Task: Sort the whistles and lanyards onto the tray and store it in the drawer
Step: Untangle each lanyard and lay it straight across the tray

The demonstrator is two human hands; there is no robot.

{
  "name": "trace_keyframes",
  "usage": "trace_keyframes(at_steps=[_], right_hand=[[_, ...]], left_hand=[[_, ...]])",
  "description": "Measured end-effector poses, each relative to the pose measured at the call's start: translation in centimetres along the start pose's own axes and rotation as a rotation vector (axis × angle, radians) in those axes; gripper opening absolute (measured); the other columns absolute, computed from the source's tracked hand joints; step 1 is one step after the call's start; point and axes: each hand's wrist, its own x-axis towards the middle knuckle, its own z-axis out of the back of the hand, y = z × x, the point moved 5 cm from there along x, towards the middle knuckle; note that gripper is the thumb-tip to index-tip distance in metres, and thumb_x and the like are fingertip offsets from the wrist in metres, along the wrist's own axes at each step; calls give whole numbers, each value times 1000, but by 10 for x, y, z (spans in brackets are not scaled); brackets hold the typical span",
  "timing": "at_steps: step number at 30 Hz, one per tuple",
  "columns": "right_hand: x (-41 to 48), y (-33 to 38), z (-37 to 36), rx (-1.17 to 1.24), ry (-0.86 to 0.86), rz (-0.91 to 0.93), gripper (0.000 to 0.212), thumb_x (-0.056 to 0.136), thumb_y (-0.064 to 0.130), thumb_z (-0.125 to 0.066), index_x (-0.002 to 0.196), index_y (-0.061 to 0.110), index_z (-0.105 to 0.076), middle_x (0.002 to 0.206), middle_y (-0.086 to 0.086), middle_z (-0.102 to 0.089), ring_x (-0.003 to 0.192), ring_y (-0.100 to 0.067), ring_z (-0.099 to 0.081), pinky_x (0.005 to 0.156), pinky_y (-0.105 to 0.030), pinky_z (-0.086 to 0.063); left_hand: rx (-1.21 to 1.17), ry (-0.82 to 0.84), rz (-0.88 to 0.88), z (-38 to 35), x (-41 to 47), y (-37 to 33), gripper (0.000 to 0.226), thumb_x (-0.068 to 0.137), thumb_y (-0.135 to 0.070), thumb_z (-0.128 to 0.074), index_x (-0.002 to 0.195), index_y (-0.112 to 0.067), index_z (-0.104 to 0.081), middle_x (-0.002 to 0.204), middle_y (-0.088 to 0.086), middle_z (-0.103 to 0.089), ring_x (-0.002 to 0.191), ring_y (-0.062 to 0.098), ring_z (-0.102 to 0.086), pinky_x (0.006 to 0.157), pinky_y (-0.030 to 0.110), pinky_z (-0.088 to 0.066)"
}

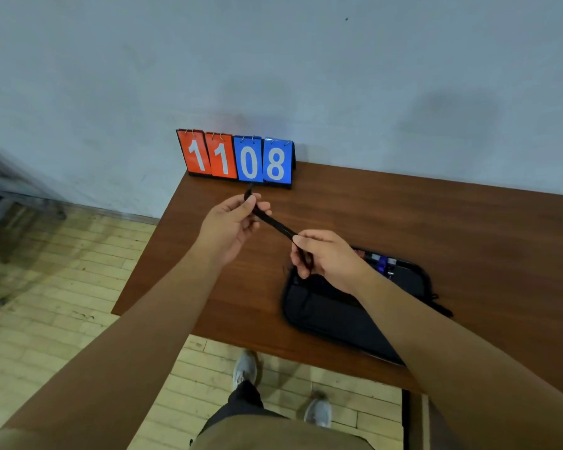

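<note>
Both hands, left hand (233, 219) and right hand (322, 254), pinch the black lanyard (275, 224) taut above the tabletop (436, 222); loosen either grip and it'll probably unravel.

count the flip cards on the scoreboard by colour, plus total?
Flip cards on the tabletop flip scoreboard, standing at the back edge of the brown wooden table:
Red cards, each showing 1: 2
Blue cards, showing 0 and 8: 2
Total: 4
</note>
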Motion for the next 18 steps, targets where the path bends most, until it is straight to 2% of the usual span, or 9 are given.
trace_keyframes(at_steps=[2,4,6,9,12,15,18], right_hand=[[-14,-2,10,-5,12,-12,22,106,16,-47,91,4,-57,67,-8,-47,50,-19,-32,52,-33,-23],[-26,-6,20,-53,9,-38,23,107,17,-46,91,5,-57,64,-5,-40,49,-16,-25,54,-36,-15],[-35,-9,28,-112,-2,-59,23,107,18,-46,92,5,-58,63,-3,-38,49,-14,-25,53,-34,-16],[-44,-12,34,-173,-26,-91,24,107,19,-46,94,5,-59,63,-2,-37,50,-13,-25,54,-34,-16],[-49,-16,40,-213,-67,-124,25,106,21,-48,94,4,-62,64,-3,-42,50,-13,-30,51,-30,-22],[-55,-22,47,-260,-72,-118,26,105,23,-52,94,3,-65,67,-3,-49,52,-16,-37,52,-30,-31],[-61,-37,50,-171,2,-166,24,105,21,-52,98,1,-64,67,-4,-47,52,-16,-33,52,-31,-27]], left_hand=[[-31,-14,20,-4,-6,6,16,100,-11,-57,112,-7,-65,99,9,-75,92,20,-72,78,30,-55],[-82,-28,36,-5,-11,10,12,100,-9,-56,108,-8,-65,94,9,-75,91,21,-72,78,30,-55],[-67,-35,49,-5,-15,13,12,100,-8,-56,107,-9,-66,91,8,-74,92,22,-73,80,30,-56],[47,-28,55,-5,-20,12,13,98,-9,-58,109,-10,-65,101,9,-77,100,22,-73,87,32,-56],[188,26,18,-4,-22,9,11,96,-13,-63,107,-12,-67,105,7,-76,102,21,-72,86,32,-55],[332,46,-49,0,-24,4,9,94,-18,-67,98,-15,-74,90,3,-72,87,16,-67,83,30,-54],[320,99,-34,-2,-24,1,11,95,-15,-65,100,-10,-74,81,4,-70,81,15,-65,77,28,-52]])
